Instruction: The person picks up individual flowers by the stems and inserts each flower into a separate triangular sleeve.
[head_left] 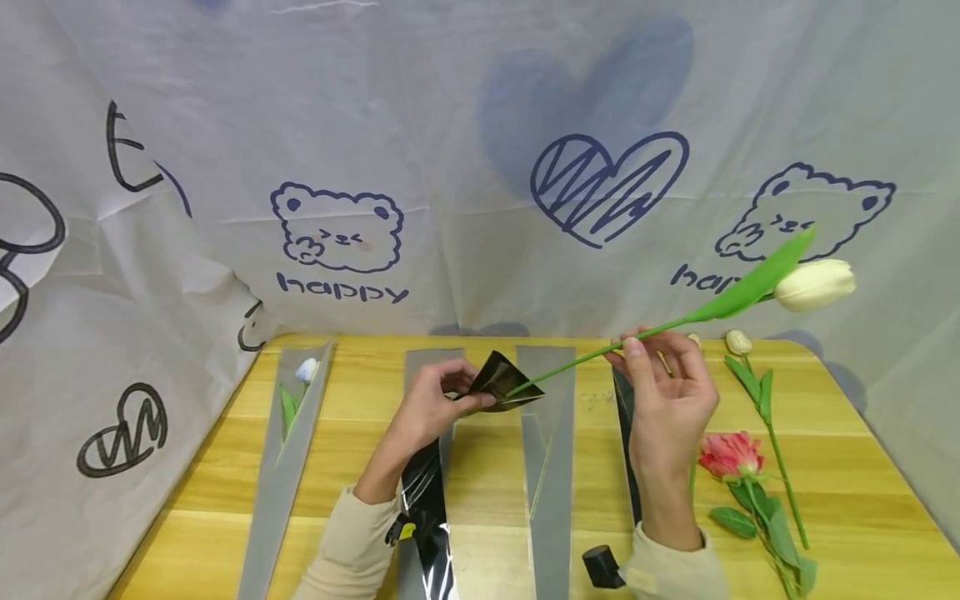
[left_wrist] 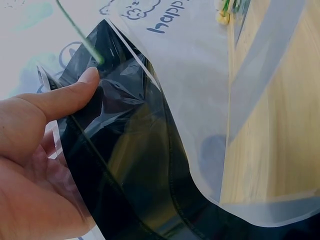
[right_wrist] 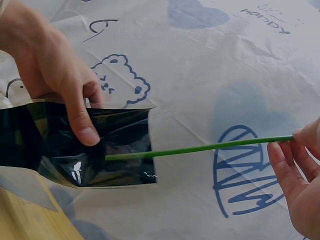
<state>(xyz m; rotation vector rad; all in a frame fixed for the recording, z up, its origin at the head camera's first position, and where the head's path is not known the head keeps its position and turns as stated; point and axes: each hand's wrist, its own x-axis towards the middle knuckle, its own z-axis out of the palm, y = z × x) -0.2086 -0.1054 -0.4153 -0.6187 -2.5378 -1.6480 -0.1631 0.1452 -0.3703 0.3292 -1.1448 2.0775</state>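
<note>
My left hand (head_left: 435, 400) grips the upper end of a black plastic flower sleeve (right_wrist: 125, 125), thumb on its face and the other fingers behind it. The sleeve's mouth spreads toward the right. A white tulip (head_left: 813, 285) with a green leaf slants up to the right, its stem (right_wrist: 210, 148) pinched between thumb and fingers of my right hand (head_left: 671, 400). The stem's lower end overlaps the sleeve at its mouth, near my left thumb (left_wrist: 80, 92); how deep it sits inside, I cannot tell.
Grey sleeves lie on the wooden table (head_left: 487, 500), including one at left with a white tulip (head_left: 307, 370) in it. Another black sleeve (head_left: 625, 417) is partly behind my right hand. At right lie a pink flower (head_left: 731, 455) and a tulip (head_left: 738, 342). A printed cloth (head_left: 465, 167) hangs behind.
</note>
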